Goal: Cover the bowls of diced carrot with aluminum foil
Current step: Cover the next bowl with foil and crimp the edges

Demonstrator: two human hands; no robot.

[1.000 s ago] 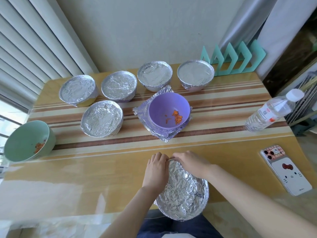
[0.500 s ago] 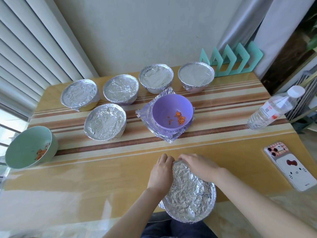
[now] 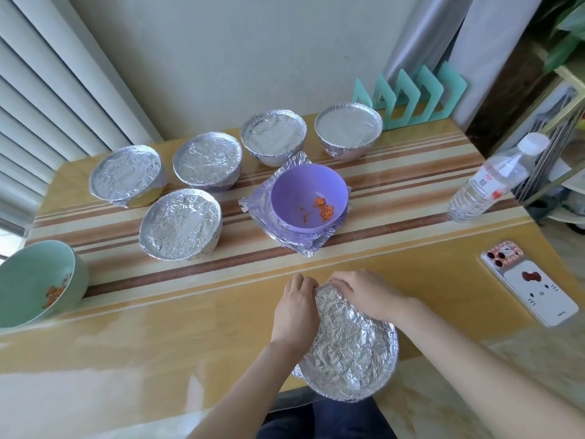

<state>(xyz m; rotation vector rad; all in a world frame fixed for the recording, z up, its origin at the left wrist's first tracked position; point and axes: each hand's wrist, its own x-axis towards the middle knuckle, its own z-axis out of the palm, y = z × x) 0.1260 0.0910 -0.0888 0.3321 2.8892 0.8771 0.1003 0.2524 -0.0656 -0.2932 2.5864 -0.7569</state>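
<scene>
Where the tabletop meets the person's lap, the near bowl sits at the very edge, with crinkled aluminum foil drawn across its mouth and folded down its sides. The left hand lies along the bowl's left side, its fingers curled over the far-left rim and gripping the foil there. The right hand comes in over the far rim, its fingers also curled down onto the foil edge, so the two hands nearly meet at the rim's far point. Farther back at centre stands an uncovered purple bowl holding a few pieces of diced carrot. It rests on a small stack of foil sheets. Left of it stands a front covered bowl, and behind runs a row of four covered bowls toward the wall. At the far left edge an open green bowl shows carrot inside. On the right lie a clear water bottle on its side and, nearer, a phone in a cat-face case. A teal rack stands at the back.
</scene>
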